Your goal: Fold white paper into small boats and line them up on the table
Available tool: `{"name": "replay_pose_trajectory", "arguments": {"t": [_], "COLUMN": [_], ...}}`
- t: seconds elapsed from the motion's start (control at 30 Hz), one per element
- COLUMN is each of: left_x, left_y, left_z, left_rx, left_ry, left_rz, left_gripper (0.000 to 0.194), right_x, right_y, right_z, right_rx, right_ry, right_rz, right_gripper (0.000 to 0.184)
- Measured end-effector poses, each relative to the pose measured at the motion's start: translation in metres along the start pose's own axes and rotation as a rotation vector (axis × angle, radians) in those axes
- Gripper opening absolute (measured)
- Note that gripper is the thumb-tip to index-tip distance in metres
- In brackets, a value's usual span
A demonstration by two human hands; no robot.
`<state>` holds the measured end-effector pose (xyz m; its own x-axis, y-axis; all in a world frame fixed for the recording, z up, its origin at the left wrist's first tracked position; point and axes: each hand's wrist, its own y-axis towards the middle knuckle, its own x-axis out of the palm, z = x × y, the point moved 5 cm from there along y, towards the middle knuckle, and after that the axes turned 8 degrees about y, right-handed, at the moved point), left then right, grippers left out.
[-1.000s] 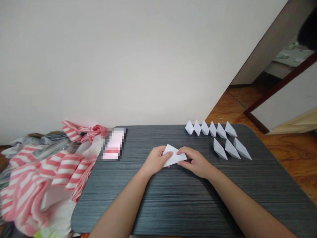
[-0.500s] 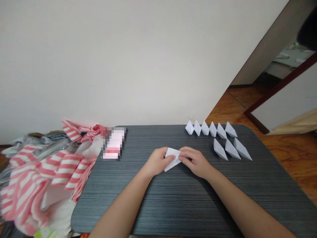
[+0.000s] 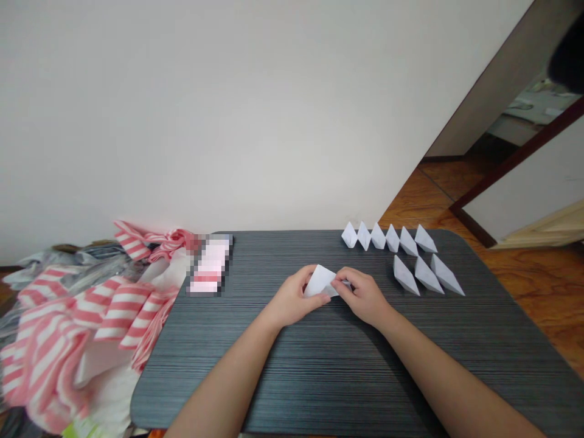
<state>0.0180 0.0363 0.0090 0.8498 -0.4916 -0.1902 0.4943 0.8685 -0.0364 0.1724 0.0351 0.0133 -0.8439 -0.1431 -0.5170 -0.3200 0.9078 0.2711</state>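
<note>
Between my hands, above the middle of the dark table, is a small folded piece of white paper (image 3: 320,280). My left hand (image 3: 294,296) grips its left and lower side, with the thumb along the near edge. The fingertips of my right hand (image 3: 358,292) pinch its right corner and hide part of it. To the right, several folded white paper boats (image 3: 378,236) stand in a back row. In front of that row sit three longer paper boats (image 3: 427,275).
The dark table (image 3: 219,377) has rounded corners and meets a white wall (image 3: 274,121). A pixelated pink-and-white item (image 3: 210,264) lies at its back left. Red-and-white striped cloth (image 3: 123,307) is heaped left of the table. Wooden floor (image 3: 415,194) shows at right.
The folded paper has turned in my hands, its top corner now higher and further right. My left thumb has slid down to the near edge. The paper boats have not moved.
</note>
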Motion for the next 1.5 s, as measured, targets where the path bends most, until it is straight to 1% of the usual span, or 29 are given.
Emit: {"name": "replay_pose_trajectory", "arguments": {"t": [0.13,0.27,0.4,0.53,0.63,0.73,0.87,0.93,1.0,1.07,1.2,1.27,1.5], "left_x": [0.001,-0.002,-0.003,-0.002,-0.002,-0.002,-0.001,-0.002,-0.003,-0.003,-0.004,-0.003,-0.002], "left_y": [0.000,-0.001,-0.001,0.000,0.000,0.000,0.000,0.000,0.001,0.001,0.001,0.001,0.001], "left_z": [-0.008,-0.008,-0.008,-0.009,-0.008,-0.006,-0.009,-0.010,-0.010,-0.010,-0.008,-0.007,-0.008], "left_rx": [-0.084,-0.063,-0.090,-0.111,-0.093,-0.053,-0.073,-0.086,-0.086,-0.090,-0.090,-0.084,-0.105], "left_ry": [-0.009,0.050,0.052,0.006,0.025,0.048,0.067,0.055,0.014,-0.011,-0.009,-0.026,-0.064], "left_rz": [-0.013,-0.001,-0.002,-0.016,0.017,0.036,0.059,0.069,0.075,0.080,0.072,0.060,0.055], "left_gripper": [0.038,0.030,0.030,0.031,0.029,0.030,0.030,0.028,0.028,0.028,0.025,0.024,0.026], "right_x": [-0.001,-0.002,0.000,0.004,0.004,0.005,0.008,0.010,0.012,0.013,0.012,0.011,0.014], "right_y": [0.000,-0.001,-0.004,-0.005,-0.005,-0.005,-0.006,-0.006,-0.006,-0.006,-0.005,-0.005,-0.006], "right_z": [0.000,0.003,0.011,0.017,0.020,0.021,0.023,0.024,0.023,0.021,0.016,0.015,0.017], "right_rx": [0.031,0.124,0.257,0.320,0.336,0.342,0.362,0.372,0.375,0.374,0.382,0.382,0.424], "right_ry": [0.000,0.040,0.146,0.256,0.307,0.305,0.371,0.460,0.518,0.493,0.368,0.346,0.420], "right_rz": [0.009,0.012,-0.007,-0.012,0.019,0.034,0.016,0.008,-0.019,-0.072,-0.159,-0.180,-0.193], "right_gripper": [0.015,0.016,0.018,0.017,0.017,0.017,0.018,0.022,0.031,0.035,0.020,0.016,0.024]}}
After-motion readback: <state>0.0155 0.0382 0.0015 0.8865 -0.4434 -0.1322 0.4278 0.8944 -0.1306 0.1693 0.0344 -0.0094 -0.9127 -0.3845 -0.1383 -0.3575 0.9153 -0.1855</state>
